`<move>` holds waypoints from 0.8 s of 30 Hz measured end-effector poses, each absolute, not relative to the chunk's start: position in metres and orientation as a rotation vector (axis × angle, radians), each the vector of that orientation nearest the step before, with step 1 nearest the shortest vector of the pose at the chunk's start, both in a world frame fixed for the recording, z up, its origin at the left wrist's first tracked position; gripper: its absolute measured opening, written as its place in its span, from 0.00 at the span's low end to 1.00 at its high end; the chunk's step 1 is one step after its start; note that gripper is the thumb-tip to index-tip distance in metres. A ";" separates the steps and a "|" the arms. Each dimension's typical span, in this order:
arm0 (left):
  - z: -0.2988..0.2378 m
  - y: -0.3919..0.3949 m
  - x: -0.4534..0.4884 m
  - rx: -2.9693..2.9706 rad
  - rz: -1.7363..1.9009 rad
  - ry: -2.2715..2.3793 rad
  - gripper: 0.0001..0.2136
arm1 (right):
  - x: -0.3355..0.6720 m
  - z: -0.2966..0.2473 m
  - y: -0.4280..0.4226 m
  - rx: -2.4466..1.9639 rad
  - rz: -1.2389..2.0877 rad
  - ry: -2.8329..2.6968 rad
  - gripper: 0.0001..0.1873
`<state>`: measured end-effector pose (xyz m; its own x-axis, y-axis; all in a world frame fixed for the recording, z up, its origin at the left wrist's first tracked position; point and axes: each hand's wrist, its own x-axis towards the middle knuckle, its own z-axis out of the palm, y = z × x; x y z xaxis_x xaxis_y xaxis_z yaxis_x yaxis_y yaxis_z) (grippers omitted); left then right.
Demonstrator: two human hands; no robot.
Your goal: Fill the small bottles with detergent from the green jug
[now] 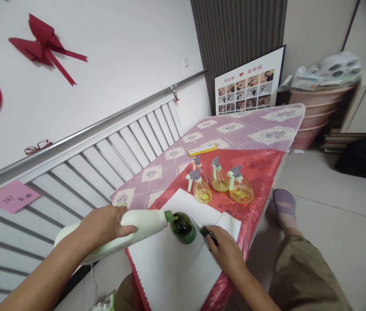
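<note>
My left hand (107, 224) is wrapped round a large white bottle (146, 223) by its handle side, tipped to the right. The green-rimmed mouth of this bottle meets the opening of a dark green bottle (183, 229), which stands upright on a white cloth (176, 276). Whether liquid is flowing cannot be made out. To the right, my right hand (228, 252) is closed on a dark pump head (208, 234); its thin pale tube points toward the green bottle. Behind the cloth stand several clear spray bottles (241, 192) holding yellow liquid.
The table has a red cover (260, 168) over a purple patterned tablecloth (231, 127). A yellow box (202, 149) lies beyond the spray bottles. A white slatted railing (118, 151) borders the left. Pink baskets (312, 112) and a photo board (250, 82) stand behind.
</note>
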<state>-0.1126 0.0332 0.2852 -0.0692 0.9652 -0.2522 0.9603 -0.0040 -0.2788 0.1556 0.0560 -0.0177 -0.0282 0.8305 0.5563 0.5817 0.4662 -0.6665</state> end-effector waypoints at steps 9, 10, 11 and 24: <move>0.286 0.034 -0.113 -2.140 0.621 -2.201 0.22 | 0.156 -0.017 0.056 -1.217 0.311 -1.710 0.10; 0.286 0.034 -0.113 -2.141 0.618 -2.199 0.22 | 0.156 -0.017 0.056 -1.217 0.310 -1.708 0.10; 0.286 0.034 -0.113 -2.143 0.615 -2.198 0.22 | 0.156 -0.017 0.056 -1.216 0.311 -1.708 0.11; 0.287 0.033 -0.112 -2.148 0.607 -2.222 0.22 | 0.156 -0.019 0.056 -1.215 0.312 -1.715 0.11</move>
<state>-0.1121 0.0331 0.2869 -0.0698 0.9608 -0.2684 0.9637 -0.0046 -0.2670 0.1557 0.0555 -0.0190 -0.0267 0.8291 0.5584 0.5795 0.4681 -0.6672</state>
